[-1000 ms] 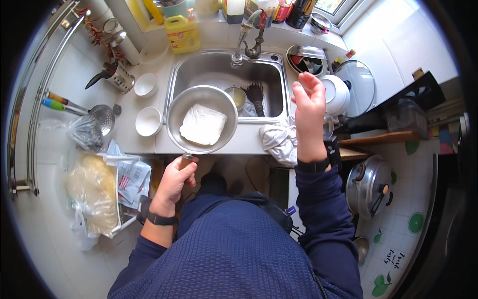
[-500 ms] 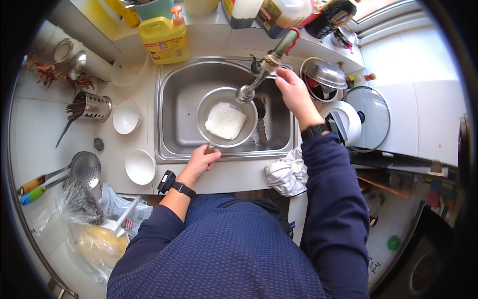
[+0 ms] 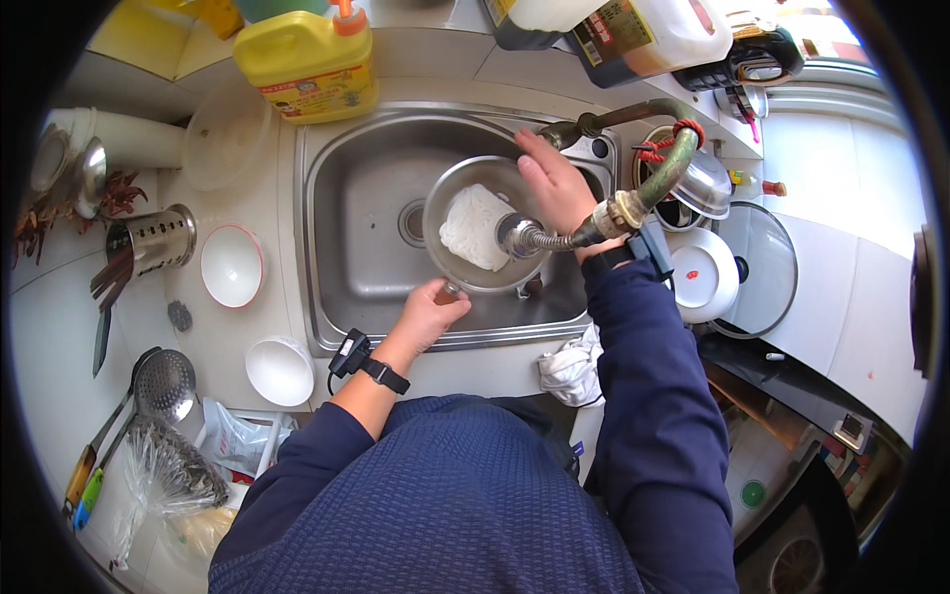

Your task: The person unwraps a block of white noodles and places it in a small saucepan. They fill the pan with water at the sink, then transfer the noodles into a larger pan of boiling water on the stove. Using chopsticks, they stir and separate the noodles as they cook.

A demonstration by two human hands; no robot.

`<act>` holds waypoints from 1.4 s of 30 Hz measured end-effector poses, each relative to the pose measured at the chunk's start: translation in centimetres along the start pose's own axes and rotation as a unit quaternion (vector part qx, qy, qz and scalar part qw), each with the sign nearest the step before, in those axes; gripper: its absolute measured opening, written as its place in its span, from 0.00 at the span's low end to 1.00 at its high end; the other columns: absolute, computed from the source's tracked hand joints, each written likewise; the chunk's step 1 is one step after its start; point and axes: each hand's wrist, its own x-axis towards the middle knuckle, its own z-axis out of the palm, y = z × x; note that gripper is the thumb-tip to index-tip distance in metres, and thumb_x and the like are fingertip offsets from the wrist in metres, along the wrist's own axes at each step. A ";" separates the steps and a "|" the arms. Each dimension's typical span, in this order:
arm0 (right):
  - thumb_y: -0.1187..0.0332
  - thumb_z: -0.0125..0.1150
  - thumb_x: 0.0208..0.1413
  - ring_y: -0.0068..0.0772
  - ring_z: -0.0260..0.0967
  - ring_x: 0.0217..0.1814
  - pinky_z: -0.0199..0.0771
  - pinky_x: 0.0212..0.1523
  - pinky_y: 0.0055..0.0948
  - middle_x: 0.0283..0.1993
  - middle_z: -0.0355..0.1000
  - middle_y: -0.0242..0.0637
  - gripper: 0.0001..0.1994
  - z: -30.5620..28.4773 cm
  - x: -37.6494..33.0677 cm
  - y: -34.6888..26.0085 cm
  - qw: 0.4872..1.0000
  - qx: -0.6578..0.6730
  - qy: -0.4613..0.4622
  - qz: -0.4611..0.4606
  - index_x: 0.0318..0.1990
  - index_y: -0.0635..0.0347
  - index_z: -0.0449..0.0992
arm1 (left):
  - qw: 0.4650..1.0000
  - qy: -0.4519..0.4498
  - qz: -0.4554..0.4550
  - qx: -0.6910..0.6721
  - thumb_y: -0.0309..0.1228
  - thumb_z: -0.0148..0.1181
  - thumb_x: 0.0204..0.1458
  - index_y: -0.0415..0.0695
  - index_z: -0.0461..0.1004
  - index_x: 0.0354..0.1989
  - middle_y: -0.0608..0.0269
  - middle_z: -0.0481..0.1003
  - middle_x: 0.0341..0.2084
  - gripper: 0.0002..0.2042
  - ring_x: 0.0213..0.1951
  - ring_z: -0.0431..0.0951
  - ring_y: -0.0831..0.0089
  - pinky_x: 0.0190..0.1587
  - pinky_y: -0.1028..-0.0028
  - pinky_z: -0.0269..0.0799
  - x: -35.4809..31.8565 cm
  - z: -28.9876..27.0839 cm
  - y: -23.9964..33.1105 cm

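My left hand [image 3: 427,319] is closed around the short brown handle [image 3: 452,289] of a round metal saucepan [image 3: 505,174]. The pan is in the sink, and a white, squarish slab [image 3: 469,230] with a crinkled surface lies inside it. Over the pan's right side hangs the nozzle [image 3: 519,237] of a tap [image 3: 676,168] tied with red cord. With fingers stretched out, my right hand [image 3: 560,184] is by the pan's far right rim and the tap's base, holding nothing I can see. The tap's spout crosses in front of my right wrist.
The steel sink [image 3: 361,223] surrounds the pan. To its left are two white bowls [image 3: 233,265] and a utensil holder [image 3: 168,241]; behind stands a yellow pump jug [image 3: 312,74]. A glass lid [image 3: 767,267] and a white dish [image 3: 697,274] are on the right, a cloth [image 3: 572,370] in front.
My right hand has moved left and down towards the pan. The tap's spout now bends out to the right, across my wrist. The pan, still gripped by my left hand, sits further right in the sink.
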 end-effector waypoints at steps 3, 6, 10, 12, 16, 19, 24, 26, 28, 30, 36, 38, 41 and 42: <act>0.63 0.49 0.68 0.42 0.52 0.77 0.49 0.75 0.33 0.73 0.60 0.47 0.22 0.4 -0.5 0.2 1.000 0.009 0.001 -0.001 0.65 0.62 0.68 | 1.000 0.001 -0.012 -0.009 0.27 0.67 0.53 0.44 0.73 0.37 0.75 0.70 0.23 0.08 0.18 0.62 0.88 0.19 0.83 0.55 0.8 0.0 -0.6; 0.64 0.47 0.70 0.34 0.52 0.77 0.46 0.75 0.30 0.72 0.62 0.41 0.21 0.5 -1.2 0.7 0.993 0.109 0.028 0.033 0.66 0.64 0.68 | 0.999 0.001 -0.029 -0.028 0.27 0.67 0.53 0.44 0.74 0.37 0.75 0.71 0.23 0.08 0.18 0.62 0.88 0.19 0.83 0.55 0.9 -0.1 -1.4; 0.52 0.46 0.70 0.33 0.60 0.70 0.56 0.69 0.36 0.66 0.68 0.34 0.25 0.4 -3.5 1.5 0.959 0.202 0.148 0.132 0.66 0.57 0.70 | 0.999 0.011 -0.002 -0.039 0.26 0.66 0.53 0.44 0.74 0.37 0.75 0.71 0.23 0.07 0.18 0.62 0.88 0.19 0.83 0.55 1.0 -0.2 -1.9; 0.49 0.47 0.69 0.34 0.61 0.68 0.60 0.65 0.41 0.66 0.68 0.32 0.25 0.0 -4.3 2.2 0.950 0.199 0.166 0.177 0.64 0.54 0.71 | 0.999 0.013 0.014 -0.031 0.26 0.66 0.54 0.44 0.73 0.37 0.76 0.71 0.23 0.07 0.18 0.62 0.88 0.19 0.83 0.55 1.1 -0.1 -2.1; 0.49 0.47 0.68 0.36 0.62 0.68 0.63 0.63 0.43 0.64 0.69 0.36 0.25 -1.0 -6.1 3.8 0.928 0.213 0.217 0.217 0.61 0.57 0.72 | 0.997 0.052 0.030 -0.054 0.27 0.66 0.54 0.44 0.73 0.37 0.74 0.71 0.22 0.08 0.17 0.63 0.86 0.19 0.82 0.57 1.7 0.3 -2.4; 0.51 0.49 0.68 0.33 0.68 0.59 0.70 0.56 0.37 0.56 0.72 0.36 0.22 -0.3 -7.5 4.2 0.923 0.191 0.220 0.252 0.58 0.58 0.73 | 0.993 0.059 0.012 -0.105 0.28 0.67 0.54 0.43 0.72 0.37 0.72 0.71 0.22 0.09 0.17 0.64 0.85 0.18 0.81 0.58 2.2 0.7 -2.5; 0.59 0.54 0.66 0.21 0.69 0.39 0.69 0.36 0.24 0.40 0.73 0.29 0.13 3.1 -9.8 4.8 0.846 0.287 0.284 0.349 0.48 0.58 0.76 | 0.998 0.027 0.042 -0.046 0.28 0.67 0.54 0.43 0.72 0.38 0.72 0.70 0.22 0.10 0.17 0.65 0.85 0.18 0.80 0.58 2.7 0.4 -1.8; 0.56 0.53 0.68 0.22 0.70 0.40 0.72 0.36 0.23 0.43 0.74 0.30 0.14 3.1 -10.2 6.0 0.830 0.307 0.297 0.359 0.49 0.56 0.75 | 0.999 0.009 0.028 -0.041 0.28 0.67 0.53 0.43 0.72 0.39 0.73 0.70 0.22 0.10 0.18 0.65 0.85 0.19 0.81 0.58 2.5 -0.1 -1.7; 0.57 0.54 0.67 0.21 0.70 0.40 0.71 0.35 0.22 0.41 0.74 0.30 0.13 1.8 -9.8 7.5 0.829 0.331 0.300 0.337 0.49 0.56 0.75 | 0.999 -0.007 0.000 -0.042 0.28 0.68 0.53 0.43 0.72 0.40 0.73 0.71 0.23 0.10 0.18 0.64 0.86 0.19 0.81 0.58 2.4 -0.7 -1.8; 0.61 0.53 0.67 0.21 0.69 0.38 0.70 0.34 0.23 0.38 0.74 0.29 0.10 0.6 -9.0 8.4 0.823 0.344 0.373 0.256 0.47 0.56 0.75 | 0.999 -0.013 -0.014 -0.035 0.28 0.68 0.53 0.44 0.73 0.40 0.73 0.71 0.23 0.10 0.19 0.65 0.86 0.19 0.81 0.59 2.4 -1.0 -2.4; 0.61 0.40 0.71 0.14 0.50 0.19 0.49 0.21 0.16 0.19 0.57 0.20 0.16 -2.1 -9.3 -2.7 0.821 0.312 0.460 0.129 0.30 0.51 0.70 | 1.000 0.011 0.012 -0.017 0.29 0.68 0.52 0.41 0.75 0.41 0.70 0.75 0.28 0.11 0.29 0.71 0.83 0.31 0.77 0.69 2.1 -0.9 -3.9; 0.57 0.43 0.72 0.16 0.43 0.17 0.44 0.19 0.20 0.19 0.48 0.22 0.21 -0.3 -10.6 -9.4 0.858 0.367 0.360 0.004 0.23 0.50 0.56 | 1.000 0.012 0.029 -0.004 0.27 0.67 0.50 0.38 0.75 0.40 0.70 0.76 0.29 0.11 0.33 0.73 0.80 0.39 0.75 0.72 2.4 -0.7 -3.9; 0.59 0.43 0.73 0.17 0.42 0.19 0.42 0.20 0.22 0.20 0.51 0.26 0.21 4.1 -10.2 -17.3 0.917 0.318 0.237 -0.043 0.23 0.53 0.57 | 0.998 -0.015 0.067 -0.010 0.30 0.67 0.52 0.40 0.76 0.40 0.72 0.74 0.26 0.10 0.29 0.70 0.83 0.32 0.76 0.69 2.7 -0.2 -4.3; 0.58 0.43 0.73 0.17 0.42 0.19 0.42 0.21 0.22 0.21 0.52 0.26 0.21 5.5 -9.7 -19.4 0.932 0.270 0.218 -0.103 0.23 0.54 0.57 | 0.996 -0.021 0.081 0.003 0.30 0.67 0.52 0.40 0.76 0.39 0.70 0.75 0.26 0.10 0.30 0.71 0.83 0.33 0.76 0.69 2.8 0.0 -4.5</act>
